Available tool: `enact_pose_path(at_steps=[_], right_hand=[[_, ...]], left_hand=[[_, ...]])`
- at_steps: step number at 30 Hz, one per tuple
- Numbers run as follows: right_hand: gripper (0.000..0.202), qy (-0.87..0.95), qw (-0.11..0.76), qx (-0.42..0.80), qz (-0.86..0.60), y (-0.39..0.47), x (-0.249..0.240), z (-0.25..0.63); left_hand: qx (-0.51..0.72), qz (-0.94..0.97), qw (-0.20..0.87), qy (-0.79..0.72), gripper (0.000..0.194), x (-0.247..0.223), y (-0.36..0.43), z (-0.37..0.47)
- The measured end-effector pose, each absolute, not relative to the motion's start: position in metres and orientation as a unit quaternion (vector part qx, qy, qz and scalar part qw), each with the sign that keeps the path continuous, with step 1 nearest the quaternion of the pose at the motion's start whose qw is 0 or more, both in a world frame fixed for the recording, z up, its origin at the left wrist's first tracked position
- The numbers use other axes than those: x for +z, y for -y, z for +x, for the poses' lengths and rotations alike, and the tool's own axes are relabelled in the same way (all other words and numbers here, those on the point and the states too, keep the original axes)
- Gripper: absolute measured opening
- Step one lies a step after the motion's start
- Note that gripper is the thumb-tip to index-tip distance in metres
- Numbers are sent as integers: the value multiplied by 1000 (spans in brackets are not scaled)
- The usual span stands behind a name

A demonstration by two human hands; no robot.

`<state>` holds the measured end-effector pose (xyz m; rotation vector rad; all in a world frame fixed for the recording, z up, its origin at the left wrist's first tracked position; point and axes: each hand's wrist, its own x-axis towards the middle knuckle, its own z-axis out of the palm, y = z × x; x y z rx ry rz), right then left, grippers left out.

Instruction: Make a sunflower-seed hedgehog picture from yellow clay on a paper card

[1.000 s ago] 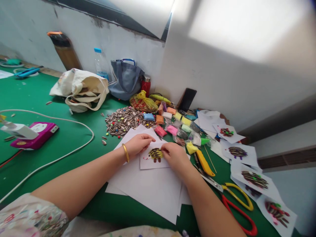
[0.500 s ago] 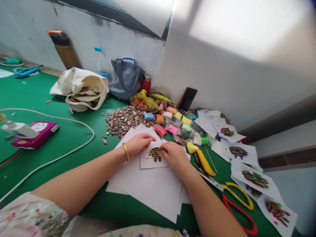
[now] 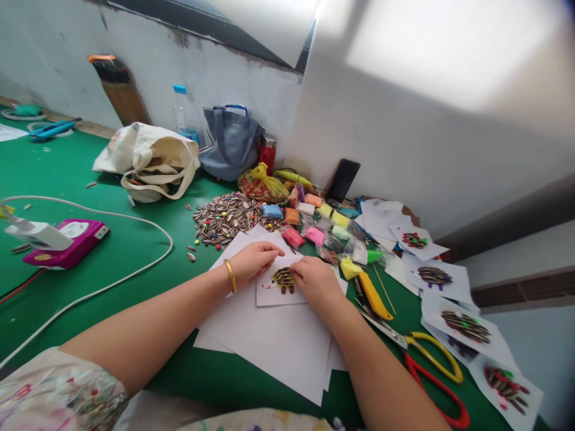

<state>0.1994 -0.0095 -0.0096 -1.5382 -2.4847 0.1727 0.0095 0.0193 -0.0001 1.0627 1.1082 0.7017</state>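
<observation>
A small white card (image 3: 274, 298) lies on a stack of larger white sheets (image 3: 274, 341). It carries a hedgehog figure (image 3: 284, 278) made of striped sunflower seeds on a yellow body, with brown feet and pink dots near the snout. My left hand (image 3: 254, 263), with a gold bangle at the wrist, rests at the card's upper left, fingers loosely stretched out and holding nothing visible. At the figure's right side, my right hand (image 3: 317, 284) has thumb and fingers pinched together against it. Whatever is between those fingertips is hidden.
Beyond the sheets lie a heap of sunflower seeds (image 3: 229, 218) and several packets of coloured clay (image 3: 314, 234). To the right are a yellow cutter (image 3: 374, 297), open scissors (image 3: 406, 341) and several finished seed cards (image 3: 433, 276). A white cable (image 3: 153, 224) curves across the left.
Both hands stay almost where they were, the right still pinched at the hedgehog's side. The whole view has shifted very slightly.
</observation>
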Motion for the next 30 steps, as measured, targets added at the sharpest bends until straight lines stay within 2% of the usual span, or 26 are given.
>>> enact_pose_path(at_steps=[7,13,15,21,30], right_hand=[[20,849,102,56,-515,8,-12,198],[16,835,140,84,-525,11,-6,208],[13,828,142,83,-536,12,-3,211],[12,831,133,92,-532,13,-3,210],[10,830,133,86,-534,13,-4,206]], left_hand=[[313,472,661,-493,17,0,-19,10],[313,491,644,-496,22,-3,-20,10],[304,528,612,-504,25,-5,-21,9],[250,711,426,-501,28,-11,-24,5],[168,755,373,-513,37,-8,-18,7]])
